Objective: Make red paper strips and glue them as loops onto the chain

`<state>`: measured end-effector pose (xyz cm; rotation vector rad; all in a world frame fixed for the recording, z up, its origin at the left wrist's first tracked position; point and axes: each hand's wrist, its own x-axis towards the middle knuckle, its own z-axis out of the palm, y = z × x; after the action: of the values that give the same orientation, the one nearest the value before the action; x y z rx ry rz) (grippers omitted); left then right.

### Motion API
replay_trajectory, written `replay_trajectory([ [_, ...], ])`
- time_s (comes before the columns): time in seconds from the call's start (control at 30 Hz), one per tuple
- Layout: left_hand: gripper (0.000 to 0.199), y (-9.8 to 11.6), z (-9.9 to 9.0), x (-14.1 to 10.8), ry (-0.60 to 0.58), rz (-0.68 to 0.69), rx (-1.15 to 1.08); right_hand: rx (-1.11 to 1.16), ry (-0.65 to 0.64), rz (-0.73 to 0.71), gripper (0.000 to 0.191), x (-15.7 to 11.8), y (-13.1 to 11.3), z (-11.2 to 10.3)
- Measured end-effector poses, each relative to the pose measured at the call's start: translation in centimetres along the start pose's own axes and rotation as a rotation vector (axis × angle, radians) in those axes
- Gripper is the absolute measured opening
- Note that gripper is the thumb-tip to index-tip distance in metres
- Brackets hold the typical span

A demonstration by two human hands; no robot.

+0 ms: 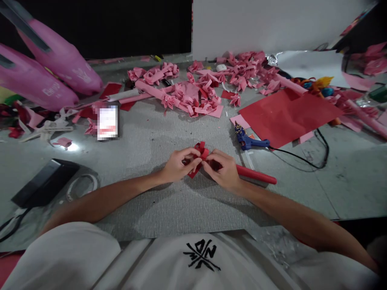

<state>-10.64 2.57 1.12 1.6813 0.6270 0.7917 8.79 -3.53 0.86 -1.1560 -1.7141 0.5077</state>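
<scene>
Between my two hands is a small red paper piece with curled loops (203,150), held up just above the table. My left hand (181,164) pinches it from the left with thumb and fingertips. From the other side, my right hand (222,168) pinches it too, and the fingertips of both hands nearly meet. A flat bit of red paper (194,174) shows under my left fingers. Beside my right hand lies a red paper roll (256,174), its near end hidden behind the hand. A blue glue gun (249,141) rests farther right.
Large red sheets (290,117) lie at the right, near the glue gun's black cord (302,161). Pink folded paper pieces (193,96) are heaped along the back. At left are a lit phone (107,123), a black box-shaped device (45,183) and pink bags (54,60).
</scene>
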Motion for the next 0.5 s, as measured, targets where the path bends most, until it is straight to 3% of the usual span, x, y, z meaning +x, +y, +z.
replay_trajectory([
  [0.33, 0.024, 0.46, -0.20, 0.00, -0.022, 0.012, 0.063, -0.017, -0.034, 0.027, 0.018, 0.35, -0.63, -0.25],
  [0.5, 0.029, -0.22, -0.18, -0.01, 0.058, -0.003, 0.033, -0.052, 0.040, 0.004, 0.016, 0.01, -0.21, -0.05],
])
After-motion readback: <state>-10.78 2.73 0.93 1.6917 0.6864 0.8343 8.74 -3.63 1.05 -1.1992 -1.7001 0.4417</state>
